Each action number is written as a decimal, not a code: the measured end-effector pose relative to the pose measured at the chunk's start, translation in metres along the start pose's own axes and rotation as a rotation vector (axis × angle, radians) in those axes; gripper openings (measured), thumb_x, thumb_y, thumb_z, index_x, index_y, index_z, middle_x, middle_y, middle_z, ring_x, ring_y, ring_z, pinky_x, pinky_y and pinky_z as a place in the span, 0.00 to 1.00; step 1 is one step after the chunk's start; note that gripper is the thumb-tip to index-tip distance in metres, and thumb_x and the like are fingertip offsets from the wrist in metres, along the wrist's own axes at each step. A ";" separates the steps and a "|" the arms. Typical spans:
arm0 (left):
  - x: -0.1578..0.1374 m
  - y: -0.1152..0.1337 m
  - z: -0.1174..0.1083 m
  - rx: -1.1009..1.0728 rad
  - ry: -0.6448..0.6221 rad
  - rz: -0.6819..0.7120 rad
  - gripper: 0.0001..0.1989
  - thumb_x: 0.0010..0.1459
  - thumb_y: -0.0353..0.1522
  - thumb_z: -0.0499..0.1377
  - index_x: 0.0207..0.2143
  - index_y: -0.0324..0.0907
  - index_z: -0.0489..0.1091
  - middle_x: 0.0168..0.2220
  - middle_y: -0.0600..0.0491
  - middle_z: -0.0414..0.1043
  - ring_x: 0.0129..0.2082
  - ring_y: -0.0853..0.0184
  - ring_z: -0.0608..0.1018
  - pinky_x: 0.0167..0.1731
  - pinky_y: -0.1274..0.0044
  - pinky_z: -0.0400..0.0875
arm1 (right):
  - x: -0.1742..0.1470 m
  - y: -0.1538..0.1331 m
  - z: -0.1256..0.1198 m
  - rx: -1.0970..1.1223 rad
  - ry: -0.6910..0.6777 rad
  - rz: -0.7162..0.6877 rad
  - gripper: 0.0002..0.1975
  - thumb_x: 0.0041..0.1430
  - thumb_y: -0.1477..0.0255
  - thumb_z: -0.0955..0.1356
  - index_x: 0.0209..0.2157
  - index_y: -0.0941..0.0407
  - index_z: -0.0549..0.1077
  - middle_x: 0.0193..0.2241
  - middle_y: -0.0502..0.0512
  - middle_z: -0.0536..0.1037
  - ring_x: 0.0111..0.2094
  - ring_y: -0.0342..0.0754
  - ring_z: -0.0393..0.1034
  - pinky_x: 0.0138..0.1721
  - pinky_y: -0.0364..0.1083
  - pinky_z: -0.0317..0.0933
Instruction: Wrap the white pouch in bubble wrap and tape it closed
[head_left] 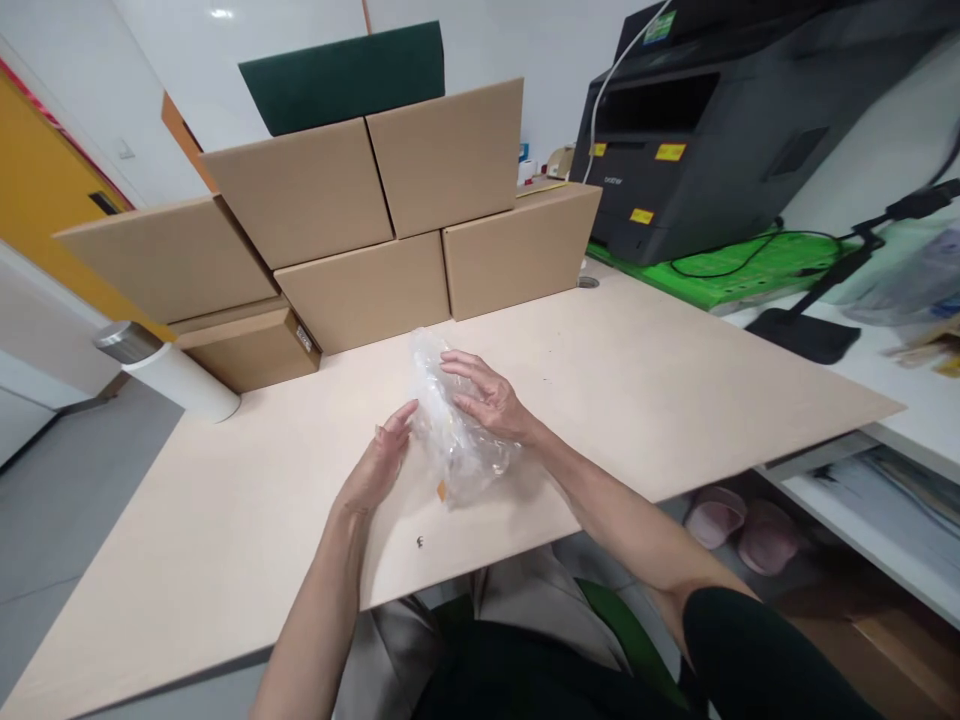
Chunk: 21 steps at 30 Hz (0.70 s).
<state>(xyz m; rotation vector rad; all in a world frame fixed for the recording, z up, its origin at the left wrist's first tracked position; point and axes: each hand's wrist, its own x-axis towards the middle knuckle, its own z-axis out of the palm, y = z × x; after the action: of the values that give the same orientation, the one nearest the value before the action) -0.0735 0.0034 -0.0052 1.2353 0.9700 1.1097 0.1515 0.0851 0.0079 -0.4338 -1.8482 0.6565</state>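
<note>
A crumpled clear plastic bag [457, 455] lies on the pale wooden tabletop [300, 520] in front of me. Near its lower end shows a small orange patch [442, 491]; what it belongs to I cannot make out. My right hand [487, 395] rests over the bag's right side, fingers apart and stretched across the plastic. At the bag's left edge is my left hand [386, 450], fingers extended, with the fingertips touching or almost touching it. Whether anything is inside the bag is unclear through the folds.
Stacked cardboard boxes [360, 290] line the table's back edge, topped by a dark green box [345, 80]. A white cylinder bottle [184, 380] stands at the left. Behind on the right are a black printer [675, 150] and a black stand [806, 330].
</note>
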 end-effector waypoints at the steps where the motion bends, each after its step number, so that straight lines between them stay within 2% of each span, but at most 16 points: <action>1: -0.001 0.000 0.004 -0.027 -0.006 0.006 0.45 0.51 0.66 0.47 0.60 0.48 0.68 0.69 0.48 0.54 0.69 0.48 0.52 0.66 0.59 0.43 | -0.001 -0.004 0.002 -0.009 -0.008 -0.049 0.20 0.66 0.63 0.65 0.58 0.49 0.69 0.60 0.59 0.68 0.63 0.52 0.60 0.65 0.57 0.55; 3: -0.004 0.003 0.012 -0.072 -0.027 0.034 0.46 0.50 0.66 0.48 0.58 0.46 0.71 0.67 0.47 0.59 0.69 0.47 0.52 0.66 0.60 0.45 | -0.004 -0.012 0.008 -0.026 -0.052 -0.128 0.20 0.68 0.67 0.62 0.60 0.48 0.67 0.61 0.57 0.67 0.63 0.50 0.60 0.64 0.56 0.57; 5: -0.008 0.009 0.019 -0.092 -0.028 0.069 0.42 0.51 0.62 0.55 0.58 0.44 0.70 0.65 0.47 0.63 0.67 0.47 0.57 0.64 0.63 0.51 | -0.007 -0.020 0.015 -0.014 -0.123 -0.192 0.20 0.70 0.70 0.59 0.61 0.48 0.66 0.62 0.56 0.66 0.63 0.49 0.60 0.63 0.54 0.59; 8: -0.012 0.019 0.024 -0.121 0.072 0.050 0.35 0.53 0.45 0.66 0.61 0.44 0.66 0.60 0.48 0.69 0.60 0.49 0.69 0.57 0.66 0.63 | -0.008 -0.030 0.021 0.020 -0.139 -0.207 0.20 0.71 0.71 0.57 0.60 0.49 0.67 0.62 0.56 0.67 0.63 0.48 0.61 0.62 0.53 0.60; 10: -0.011 0.025 0.021 -0.173 0.164 -0.016 0.35 0.51 0.37 0.67 0.61 0.44 0.66 0.54 0.49 0.74 0.52 0.52 0.76 0.49 0.69 0.70 | -0.005 -0.028 0.018 -0.002 -0.025 -0.137 0.18 0.71 0.69 0.57 0.56 0.49 0.70 0.60 0.56 0.69 0.62 0.49 0.63 0.63 0.54 0.58; 12: -0.009 0.027 0.013 -0.259 0.238 -0.090 0.32 0.48 0.32 0.65 0.58 0.42 0.69 0.48 0.49 0.78 0.45 0.56 0.80 0.43 0.72 0.73 | -0.001 -0.018 0.009 -0.045 0.138 -0.042 0.16 0.70 0.67 0.58 0.51 0.49 0.73 0.57 0.57 0.72 0.60 0.50 0.65 0.63 0.56 0.56; 15: -0.004 0.025 0.000 -0.417 0.355 -0.191 0.27 0.46 0.27 0.62 0.52 0.38 0.72 0.39 0.50 0.80 0.36 0.61 0.81 0.36 0.75 0.76 | 0.003 0.008 -0.013 -0.110 0.355 0.117 0.14 0.68 0.64 0.61 0.46 0.52 0.74 0.53 0.60 0.73 0.57 0.54 0.67 0.61 0.58 0.58; 17: 0.000 0.022 -0.005 -0.501 0.448 -0.276 0.23 0.46 0.27 0.60 0.48 0.37 0.72 0.33 0.51 0.80 0.31 0.63 0.81 0.32 0.74 0.77 | 0.005 0.022 -0.025 -0.208 0.502 0.222 0.15 0.64 0.61 0.63 0.47 0.53 0.73 0.53 0.62 0.71 0.58 0.56 0.64 0.61 0.60 0.56; 19: 0.003 0.018 -0.004 -0.525 0.509 -0.292 0.21 0.47 0.26 0.59 0.46 0.36 0.72 0.31 0.51 0.79 0.30 0.62 0.81 0.31 0.73 0.78 | 0.005 0.025 -0.029 -0.313 0.609 0.265 0.18 0.62 0.60 0.65 0.49 0.54 0.71 0.55 0.63 0.68 0.61 0.58 0.59 0.63 0.62 0.52; 21: 0.004 0.015 0.000 -0.500 0.512 -0.222 0.22 0.47 0.26 0.59 0.47 0.37 0.71 0.34 0.51 0.79 0.32 0.62 0.81 0.33 0.73 0.78 | 0.004 0.018 -0.023 -0.356 0.621 0.267 0.21 0.62 0.58 0.65 0.52 0.53 0.69 0.58 0.63 0.65 0.64 0.59 0.54 0.65 0.62 0.47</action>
<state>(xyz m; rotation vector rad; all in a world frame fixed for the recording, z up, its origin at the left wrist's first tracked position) -0.0744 0.0074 0.0100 0.4329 1.0845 1.4119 0.1716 0.1068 0.0060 -1.0095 -1.3139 0.3062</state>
